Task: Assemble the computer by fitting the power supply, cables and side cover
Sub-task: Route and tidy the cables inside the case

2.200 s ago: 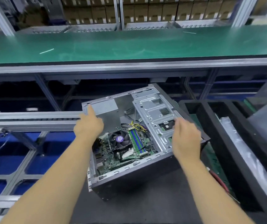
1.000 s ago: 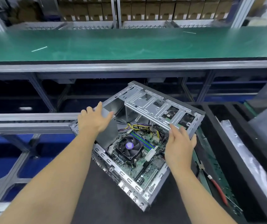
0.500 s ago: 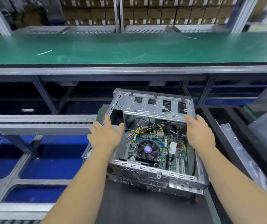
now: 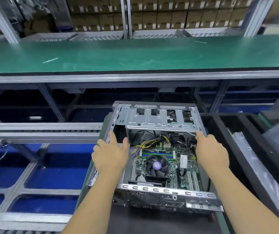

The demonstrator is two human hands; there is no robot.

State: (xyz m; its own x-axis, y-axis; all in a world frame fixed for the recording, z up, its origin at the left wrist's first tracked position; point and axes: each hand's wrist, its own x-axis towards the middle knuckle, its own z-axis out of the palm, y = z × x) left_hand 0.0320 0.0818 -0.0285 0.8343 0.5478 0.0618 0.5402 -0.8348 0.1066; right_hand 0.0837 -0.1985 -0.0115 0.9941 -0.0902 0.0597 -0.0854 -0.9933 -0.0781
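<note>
While both hands (image 4: 110,157) (image 4: 211,152) hide case (image 4: 160,117) walls, fingers straight, grip spread.

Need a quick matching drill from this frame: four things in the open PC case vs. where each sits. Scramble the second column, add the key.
Things:
1. black round CPU cooler fan with purple hub label
2. silver perforated metal drive cage
3. yellow and black power cable bundle
4. left hand

Places:
A. far end of the case, spanning its width
B. on the case's left wall
C. middle of the green motherboard
D. between the cage and the memory slots

Pairs: 1-C, 2-A, 3-D, 4-B
</note>
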